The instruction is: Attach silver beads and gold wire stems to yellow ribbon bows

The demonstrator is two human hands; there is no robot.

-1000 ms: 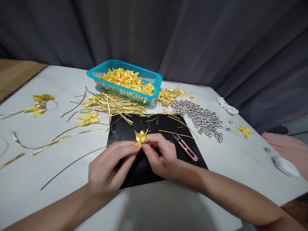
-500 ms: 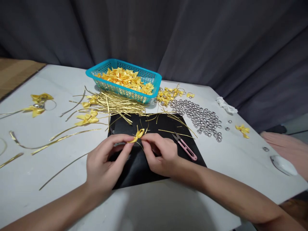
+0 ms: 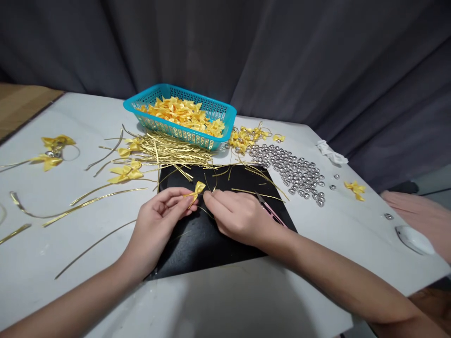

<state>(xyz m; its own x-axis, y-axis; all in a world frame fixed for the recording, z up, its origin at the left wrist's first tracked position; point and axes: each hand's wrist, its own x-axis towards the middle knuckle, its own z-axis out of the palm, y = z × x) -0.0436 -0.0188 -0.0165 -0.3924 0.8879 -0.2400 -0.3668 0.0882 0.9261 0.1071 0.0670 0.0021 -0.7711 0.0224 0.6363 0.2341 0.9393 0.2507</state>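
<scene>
A small yellow ribbon bow point(image 3: 199, 188) is pinched between the thumb and fingers of my left hand point(image 3: 165, 211), over the black mat point(image 3: 197, 244). Right beside the bow, the fingers of my right hand point(image 3: 236, 213) are pressed together; a thin gold wire shows by their tips, but what they grip is too small to make out. Partly behind my right hand lie pink snips point(image 3: 273, 210). Beyond the mat spreads a pile of gold twist ties point(image 3: 176, 151).
A teal basket point(image 3: 230, 115) of yellow bows stands at the back. Silver heart-shaped beads point(image 3: 292, 171) cover the right middle of the white table point(image 3: 218, 300). Finished-looking bows point(image 3: 128, 172) and loose ties lie left. A white mouse-like object point(image 3: 416, 239) sits far right.
My left hand's hold on the bow has shifted and the bow stands more upright. My right hand's fingers have closed together and turned, now covering part of the snips.
</scene>
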